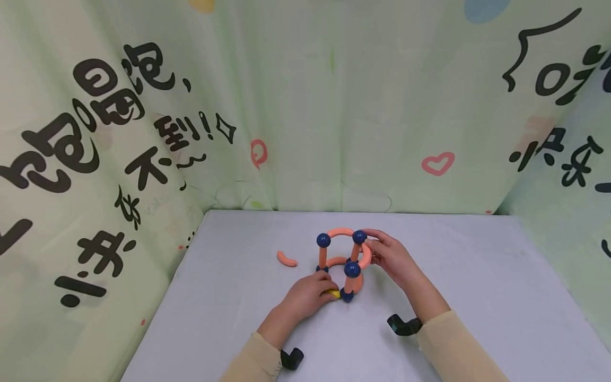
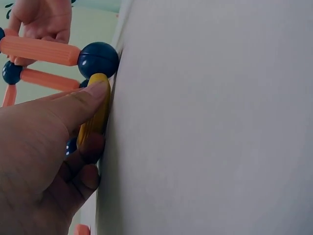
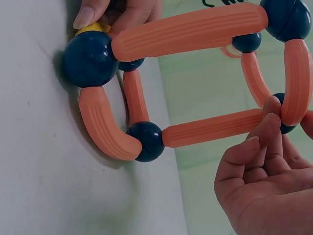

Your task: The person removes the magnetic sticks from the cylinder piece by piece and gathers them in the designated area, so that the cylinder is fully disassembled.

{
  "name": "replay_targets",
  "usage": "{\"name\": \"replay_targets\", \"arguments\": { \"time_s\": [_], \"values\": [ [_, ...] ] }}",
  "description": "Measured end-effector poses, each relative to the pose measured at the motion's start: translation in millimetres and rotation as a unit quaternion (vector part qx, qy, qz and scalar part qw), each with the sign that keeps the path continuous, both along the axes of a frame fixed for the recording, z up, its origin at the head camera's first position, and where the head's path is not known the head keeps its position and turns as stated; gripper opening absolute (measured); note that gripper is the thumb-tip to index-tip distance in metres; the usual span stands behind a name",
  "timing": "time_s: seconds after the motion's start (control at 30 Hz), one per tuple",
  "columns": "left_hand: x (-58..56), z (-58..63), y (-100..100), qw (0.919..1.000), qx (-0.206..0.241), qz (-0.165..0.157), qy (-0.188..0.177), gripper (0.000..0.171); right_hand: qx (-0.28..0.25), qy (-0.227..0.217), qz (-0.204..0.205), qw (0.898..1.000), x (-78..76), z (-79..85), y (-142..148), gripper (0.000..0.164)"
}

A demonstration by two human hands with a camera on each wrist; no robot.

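Note:
A building-toy frame of dark blue balls and orange rods [image 1: 323,257], some straight and some curved, stands on the table. My left hand [image 1: 307,294] pinches a yellow rod [image 2: 100,115] between thumb and fingers, low at the frame's near side. That rod's end meets a lower blue ball [image 2: 98,59]. At the upper right corner, my right hand [image 1: 390,257] grips the frame, fingertips and thumb about a curved orange rod [image 3: 296,83] beside a blue ball [image 3: 287,128]. Part of the yellow rod is hidden behind the left fingers.
A loose curved orange rod [image 1: 286,259] lies on the pale table [image 1: 229,318], left of the frame. Behind the table hangs a light green curtain [image 1: 305,106] with printed characters and hearts. Each wrist wears a black camera [image 1: 403,325].

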State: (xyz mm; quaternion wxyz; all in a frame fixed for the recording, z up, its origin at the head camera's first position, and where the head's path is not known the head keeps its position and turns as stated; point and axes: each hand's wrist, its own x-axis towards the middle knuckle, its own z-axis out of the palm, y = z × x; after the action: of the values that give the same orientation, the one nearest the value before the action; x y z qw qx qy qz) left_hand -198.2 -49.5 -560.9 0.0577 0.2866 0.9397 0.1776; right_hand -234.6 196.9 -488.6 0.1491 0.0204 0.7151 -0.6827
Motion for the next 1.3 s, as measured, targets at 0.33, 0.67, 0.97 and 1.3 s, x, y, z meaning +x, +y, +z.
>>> {"name": "replay_targets", "arguments": {
  "time_s": [0.33,0.67,0.97,1.3],
  "values": [
    [-11.2,3.8,-11,0.9985,-0.020,-0.050,0.000,0.024,0.002,-0.002,-0.035,0.999,16.5,1.9,-3,0.050],
    [-18.8,6.1,-16,0.9966,-0.021,-0.080,-0.004,0.025,-0.006,0.006,-0.064,0.998,33.0,3.3,-10,0.048],
    [-14.5,12.5,-20,0.9991,0.022,-0.027,-0.026,0.024,-0.009,0.006,-0.077,0.997,35.7,0.0,-11,0.051],
    [6.3,48.0,-13,0.9568,0.272,0.023,-0.101,0.042,-0.003,0.018,-0.064,0.998,35.5,-1.0,-8,0.053]
  ]
}}
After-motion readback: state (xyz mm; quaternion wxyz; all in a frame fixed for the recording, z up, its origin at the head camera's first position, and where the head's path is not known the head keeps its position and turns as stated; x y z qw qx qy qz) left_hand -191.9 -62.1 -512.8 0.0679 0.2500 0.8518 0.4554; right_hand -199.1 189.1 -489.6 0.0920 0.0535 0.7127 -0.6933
